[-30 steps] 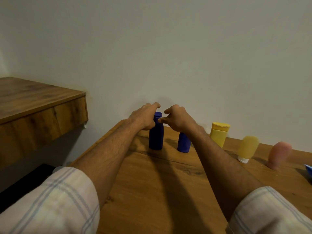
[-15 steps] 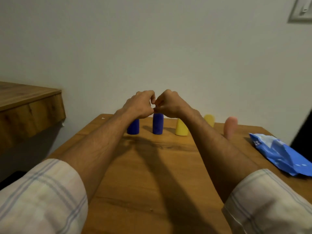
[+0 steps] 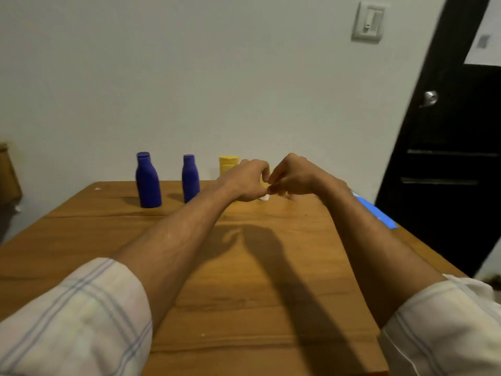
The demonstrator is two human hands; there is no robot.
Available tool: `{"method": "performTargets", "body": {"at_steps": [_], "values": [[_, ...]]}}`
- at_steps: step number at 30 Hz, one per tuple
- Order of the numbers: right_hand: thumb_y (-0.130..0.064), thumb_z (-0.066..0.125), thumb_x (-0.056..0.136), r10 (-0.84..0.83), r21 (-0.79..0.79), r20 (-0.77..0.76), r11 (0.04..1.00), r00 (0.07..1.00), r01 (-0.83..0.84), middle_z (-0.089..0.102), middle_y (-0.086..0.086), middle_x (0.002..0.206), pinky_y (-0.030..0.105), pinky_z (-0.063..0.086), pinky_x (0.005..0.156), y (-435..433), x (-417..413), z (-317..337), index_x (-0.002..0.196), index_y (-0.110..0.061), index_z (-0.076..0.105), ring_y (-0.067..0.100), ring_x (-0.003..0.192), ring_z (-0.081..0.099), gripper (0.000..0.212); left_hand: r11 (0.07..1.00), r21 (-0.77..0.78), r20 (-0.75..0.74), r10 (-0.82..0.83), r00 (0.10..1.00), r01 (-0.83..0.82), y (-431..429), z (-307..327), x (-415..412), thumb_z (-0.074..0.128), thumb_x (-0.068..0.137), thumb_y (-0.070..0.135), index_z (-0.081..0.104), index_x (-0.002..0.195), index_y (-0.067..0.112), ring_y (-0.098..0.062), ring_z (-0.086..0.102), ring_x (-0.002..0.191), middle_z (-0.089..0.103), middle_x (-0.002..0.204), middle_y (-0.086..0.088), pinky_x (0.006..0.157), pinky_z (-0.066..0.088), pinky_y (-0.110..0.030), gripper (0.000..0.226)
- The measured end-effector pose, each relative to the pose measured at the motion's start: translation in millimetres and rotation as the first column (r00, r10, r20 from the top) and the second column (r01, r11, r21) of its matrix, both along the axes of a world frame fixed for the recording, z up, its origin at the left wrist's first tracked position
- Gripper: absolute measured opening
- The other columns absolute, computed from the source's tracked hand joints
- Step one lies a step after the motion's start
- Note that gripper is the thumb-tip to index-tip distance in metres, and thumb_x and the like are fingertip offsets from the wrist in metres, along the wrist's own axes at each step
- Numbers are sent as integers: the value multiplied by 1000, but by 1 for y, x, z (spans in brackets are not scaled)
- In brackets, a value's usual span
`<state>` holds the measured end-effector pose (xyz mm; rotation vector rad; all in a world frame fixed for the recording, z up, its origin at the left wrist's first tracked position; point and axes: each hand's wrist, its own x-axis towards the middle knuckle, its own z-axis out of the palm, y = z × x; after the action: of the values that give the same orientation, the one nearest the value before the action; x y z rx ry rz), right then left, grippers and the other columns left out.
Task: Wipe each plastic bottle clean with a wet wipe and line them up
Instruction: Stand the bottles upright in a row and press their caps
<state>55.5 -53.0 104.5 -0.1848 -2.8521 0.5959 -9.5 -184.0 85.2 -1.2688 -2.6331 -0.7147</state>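
Note:
Two dark blue bottles (image 3: 147, 181) (image 3: 190, 177) stand upright at the back of the wooden table (image 3: 244, 267). To their right is a yellow bottle (image 3: 227, 164), partly behind my left hand (image 3: 244, 180). My left hand and my right hand (image 3: 294, 176) meet fingertip to fingertip with curled fingers around a small yellow tube (image 3: 263, 181). Only a sliver of the tube and its white cap on the table show between them. A pink bottle (image 3: 292, 197) is almost hidden behind my right hand.
A blue wet-wipe pack (image 3: 376, 213) lies at the table's right edge, behind my right forearm. A black door (image 3: 447, 158) stands to the right of the table. A wooden shelf (image 3: 8, 172) juts in at the far left.
Both hands have moved right along the row, from the second blue bottle to the yellow tube. The view has turned right, so the door and wall switch show.

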Motion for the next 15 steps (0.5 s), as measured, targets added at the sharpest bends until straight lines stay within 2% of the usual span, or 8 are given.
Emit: {"method": "performTargets", "body": {"at_steps": [3,7,11,13,15], "values": [[-18,74,80,-72,-25,50,997,996,73,71,7,85,28,57,70,32,33,-4,101,-7,72,14,73,68,23,998,-14,4,-68,998,68,35,-9,22,67,85,15,57,109,18,-23,61,90,60,98,-2,80,57,-43,25],[-17,78,77,-169,-67,122,982,978,178,72,8,87,27,57,70,72,77,-10,106,-8,70,14,74,69,32,986,-38,31,-163,986,165,78,-20,51,65,82,16,56,108,23,-22,63,86,57,103,-3,77,58,-43,28],[-14,78,76,-267,-88,143,956,953,281,72,10,91,24,55,68,106,120,-19,109,-10,69,14,74,68,34,951,-81,23,-296,955,297,117,-27,85,60,86,14,59,115,14,-20,59,94,58,97,2,85,48,-33,29],[-15,79,75,-305,-91,161,942,938,322,73,9,89,24,55,67,123,139,-25,106,-11,70,14,75,70,33,936,-94,3,-340,941,338,134,-32,102,60,86,17,59,116,16,-18,53,95,55,101,1,79,41,-29,30],[-17,79,75,-336,-95,186,929,923,358,73,9,88,28,57,72,138,154,-31,107,-10,70,15,77,71,33,928,-111,24,-355,934,356,151,-40,115,59,86,19,58,120,21,-20,52,89,51,93,2,69,38,-29,34]]}}
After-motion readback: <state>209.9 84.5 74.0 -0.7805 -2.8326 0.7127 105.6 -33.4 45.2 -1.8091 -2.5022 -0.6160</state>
